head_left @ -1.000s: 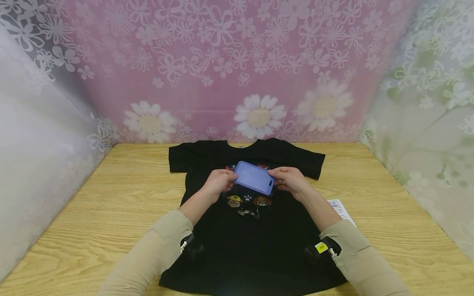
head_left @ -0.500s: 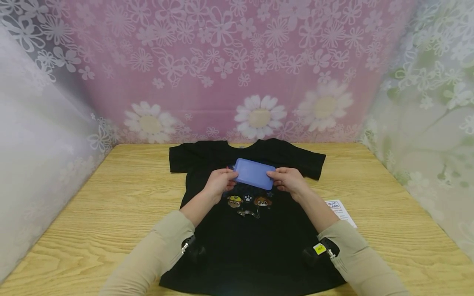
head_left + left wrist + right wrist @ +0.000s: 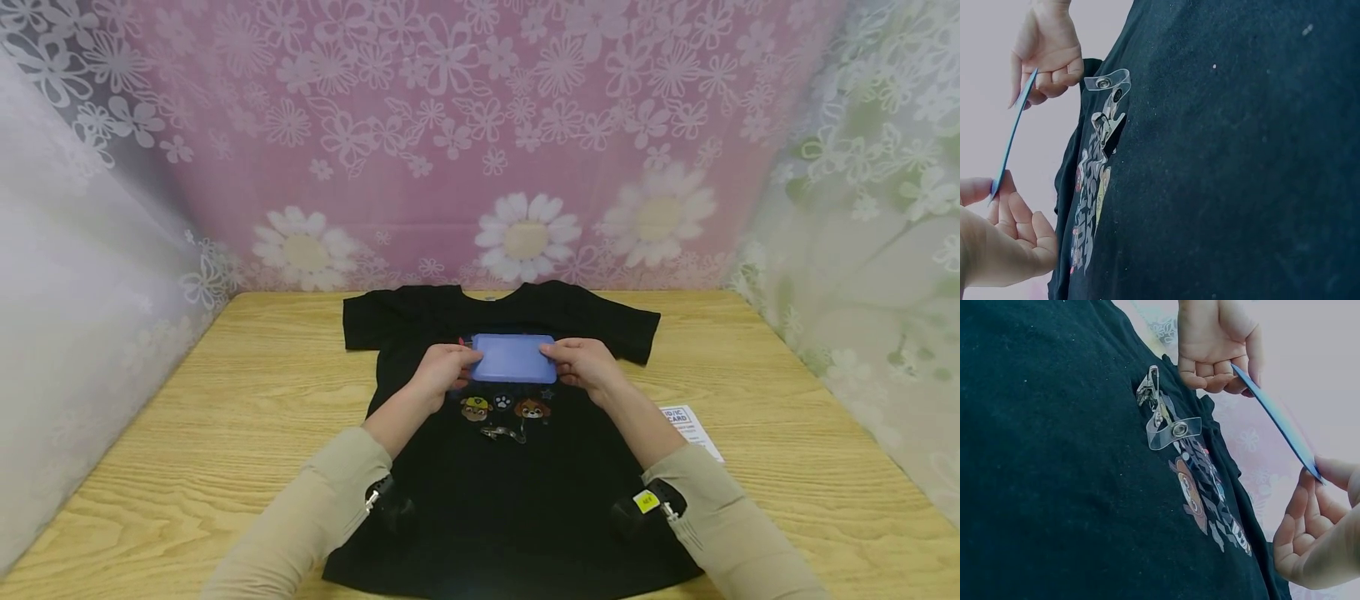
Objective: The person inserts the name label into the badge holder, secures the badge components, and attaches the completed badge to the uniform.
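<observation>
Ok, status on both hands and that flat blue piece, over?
Left hand and right hand pinching opposite ends of flat blue piece. Held clear of black T-shirt. Clear-strapped metal clip on its front; nothing seen blocking either hand.

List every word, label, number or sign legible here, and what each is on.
"ID/IC CARD": white card; its smaller lines are too blurred to read.
Yellow sticker at the right wrist: marked, but too blurred to read.
Black shirt: a paw-print sign; any lettering in its print is unreadable.
Collar label: too small to read.
Flat blue piece: no text visible.
</observation>
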Demonstrator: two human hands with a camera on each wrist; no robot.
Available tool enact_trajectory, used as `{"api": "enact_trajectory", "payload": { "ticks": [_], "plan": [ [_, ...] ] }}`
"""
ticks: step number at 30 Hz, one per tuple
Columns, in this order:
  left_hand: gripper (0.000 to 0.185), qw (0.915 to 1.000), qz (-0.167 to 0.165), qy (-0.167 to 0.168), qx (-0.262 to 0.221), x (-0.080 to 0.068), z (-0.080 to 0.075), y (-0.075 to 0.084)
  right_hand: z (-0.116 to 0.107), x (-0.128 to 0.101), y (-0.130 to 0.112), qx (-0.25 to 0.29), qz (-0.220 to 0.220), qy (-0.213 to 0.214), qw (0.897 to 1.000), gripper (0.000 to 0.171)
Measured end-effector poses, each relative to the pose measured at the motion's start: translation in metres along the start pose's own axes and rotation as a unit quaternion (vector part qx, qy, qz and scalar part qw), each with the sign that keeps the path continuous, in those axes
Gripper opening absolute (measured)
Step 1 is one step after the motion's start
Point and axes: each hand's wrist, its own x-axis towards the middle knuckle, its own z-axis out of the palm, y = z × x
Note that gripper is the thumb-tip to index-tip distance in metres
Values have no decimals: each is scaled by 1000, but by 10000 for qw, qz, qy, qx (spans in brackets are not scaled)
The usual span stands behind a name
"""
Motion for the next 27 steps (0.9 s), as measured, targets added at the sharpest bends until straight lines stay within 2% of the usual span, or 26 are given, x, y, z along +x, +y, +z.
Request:
{"api": "enact_trajectory", "payload": {
  "ticks": [5,15,23,27],
  "plan": [
    [24,10000,34,-18,47,0,0,0,0,-1,-2,-69,20,145,9999,14],
    [20,9998,210,37,40,-3,3,2,2,1,1,-107,94,345,9993,27],
    [19,9993,272,169,198,-4,2,2,3,2,1,-25,80,386,9992,21],
    [20,9988,281,292,280,-2,0,1,4,1,0,-151,65,364,9992,30]
  ]
}}
